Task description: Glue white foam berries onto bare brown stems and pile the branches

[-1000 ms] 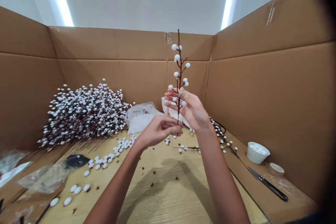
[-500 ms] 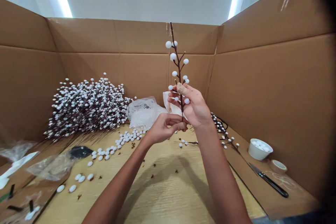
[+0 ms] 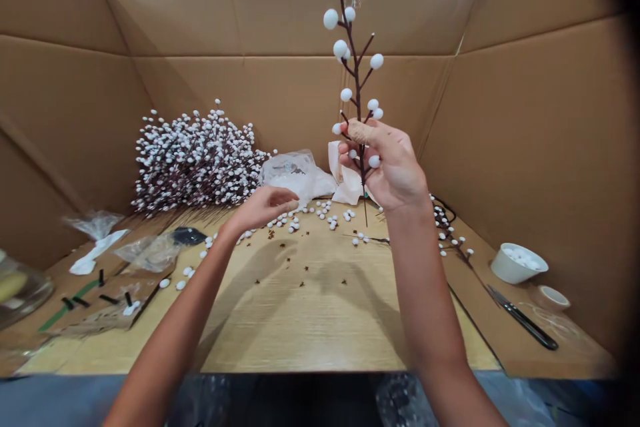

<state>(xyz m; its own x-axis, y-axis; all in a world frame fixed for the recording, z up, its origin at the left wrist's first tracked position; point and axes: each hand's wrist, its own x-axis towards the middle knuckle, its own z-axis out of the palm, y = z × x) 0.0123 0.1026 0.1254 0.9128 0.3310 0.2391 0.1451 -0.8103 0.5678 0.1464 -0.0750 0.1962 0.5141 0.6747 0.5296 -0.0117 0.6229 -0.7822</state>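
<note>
Head view: right hand [image 3: 395, 170] grips upright berry stem [image 3: 355, 60].

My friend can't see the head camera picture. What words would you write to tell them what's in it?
A person's right hand holds up a dark brown twig with white berries, while the open left hand sits near loose white berries on a wooden table. A big heap of berry branches lies against a cardboard wall.

Glass jar [image 3: 20, 290], cut off left — contents blurred
</note>
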